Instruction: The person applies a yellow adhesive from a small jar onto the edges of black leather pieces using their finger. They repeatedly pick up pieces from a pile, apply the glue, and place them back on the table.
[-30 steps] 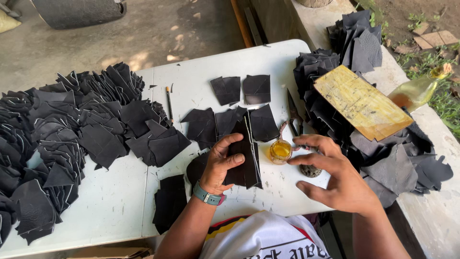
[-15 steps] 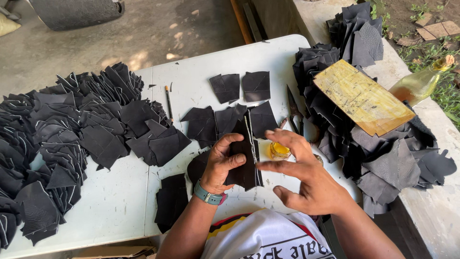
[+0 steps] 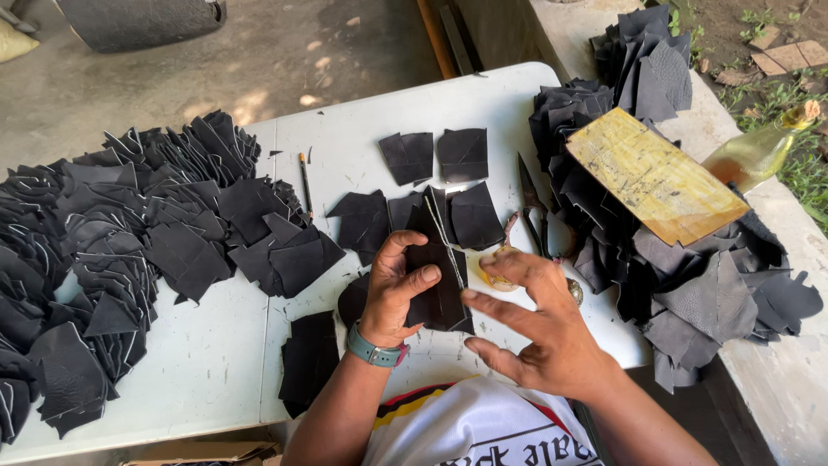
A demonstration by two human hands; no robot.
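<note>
A: Start closest to the camera. What are the hands doing?

B: At the lower middle of the frame, the left hand [image 3: 398,289] comes up from the bottom edge, a teal watch [image 3: 376,349] on its wrist. The wrist is bent back, and the thumb and curled fingers clamp a dark leather piece [image 3: 438,289] that stands on edge, its pale edge turned towards the camera. That grip is pinching the leather.

A: And the other one?

B: The right hand [image 3: 539,332] sits just right of it, palm turned left, fingers spread and loose. Its grip is splayed and holds nothing; the index finger points at the leather piece and nearly touches its right side.

A: What lies just past the hands?

B: A small round tin of yellow glue [image 3: 500,278] peeks out behind the right fingers, on the white tabletop [image 3: 216,362]. Scissors [image 3: 533,207] lie just above it. Flat black leather cuts [image 3: 448,155] are laid in the centre of the tabletop, and a thin pencil [image 3: 305,183] lies left of them.

A: Farther out?

B: A big spread of stacked black pieces [image 3: 112,250] fills the left of the frame. At the right, another heap of leather [image 3: 690,285] carries a stained yellowish board [image 3: 655,177]. In the upper right, a bottle of yellow liquid [image 3: 755,151] rests on a concrete ledge [image 3: 776,380].
</note>
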